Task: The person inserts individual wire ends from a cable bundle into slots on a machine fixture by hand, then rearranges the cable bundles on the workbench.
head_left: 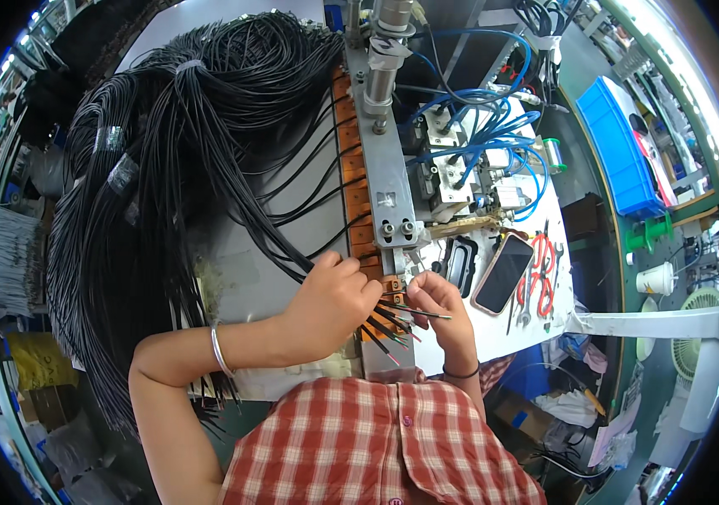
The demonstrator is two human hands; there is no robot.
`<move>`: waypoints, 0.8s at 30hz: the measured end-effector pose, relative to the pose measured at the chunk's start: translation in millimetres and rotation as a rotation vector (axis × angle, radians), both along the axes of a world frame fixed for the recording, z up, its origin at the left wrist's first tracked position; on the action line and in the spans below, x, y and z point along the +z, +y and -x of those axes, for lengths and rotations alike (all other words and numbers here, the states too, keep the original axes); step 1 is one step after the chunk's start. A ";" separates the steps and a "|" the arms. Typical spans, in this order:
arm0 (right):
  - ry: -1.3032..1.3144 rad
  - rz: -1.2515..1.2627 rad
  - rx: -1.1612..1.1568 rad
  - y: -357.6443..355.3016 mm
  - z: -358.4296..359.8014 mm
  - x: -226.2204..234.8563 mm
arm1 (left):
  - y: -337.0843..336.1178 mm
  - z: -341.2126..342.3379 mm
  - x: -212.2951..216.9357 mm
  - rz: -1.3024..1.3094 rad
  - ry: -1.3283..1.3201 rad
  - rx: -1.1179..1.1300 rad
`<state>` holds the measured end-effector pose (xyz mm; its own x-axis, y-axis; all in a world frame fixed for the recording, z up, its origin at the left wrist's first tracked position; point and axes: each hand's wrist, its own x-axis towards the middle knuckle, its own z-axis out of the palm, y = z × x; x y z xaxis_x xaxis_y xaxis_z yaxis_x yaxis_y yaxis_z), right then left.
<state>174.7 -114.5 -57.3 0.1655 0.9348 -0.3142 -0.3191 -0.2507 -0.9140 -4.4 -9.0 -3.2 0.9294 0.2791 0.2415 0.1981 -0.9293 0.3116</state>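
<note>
A bunch of thin black cables (279, 244) runs from a large pile into my left hand (334, 299), whose fingers are closed around it. The stripped cable ends (389, 324) fan out past that hand, showing coloured inner wires. Just to the right, my right hand (445, 316) pinches at one cable close to its end, with thumb and forefinger together. Both hands are at the near end of a row of orange blocks (353, 168) under a metal bar (386, 181). Several single black cables lead into the blocks farther up.
Left of the row lies the big heap of tied black cables (166, 109). To the right are pneumatic cylinders (380, 84), blue air hoses (494, 143), a phone (503, 273), red-handled scissors (543, 286) and a wrench (525, 307). A blue bin (620, 151) stands farther right, beyond the table.
</note>
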 end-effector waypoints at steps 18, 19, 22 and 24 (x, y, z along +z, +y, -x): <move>-0.164 -0.194 -0.195 -11.1 13.0 19.9 | -0.6 2.2 0.7 0.099 -0.080 -0.063; -0.171 -0.190 -0.228 -12.4 11.8 19.1 | -0.8 2.5 0.8 0.105 -0.060 -0.049; -0.167 -0.185 -0.239 -12.4 11.6 19.7 | -1.4 2.8 2.7 0.101 -0.035 -0.014; -0.143 -0.183 -0.201 -11.5 12.4 20.5 | -1.1 2.7 4.4 0.080 -0.023 0.023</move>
<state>162.3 -126.0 -36.9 0.3830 0.9179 -0.1041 -0.2100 -0.0232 -0.9774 -7.2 -10.1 1.1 0.9169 0.3199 0.2387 0.2113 -0.8964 0.3896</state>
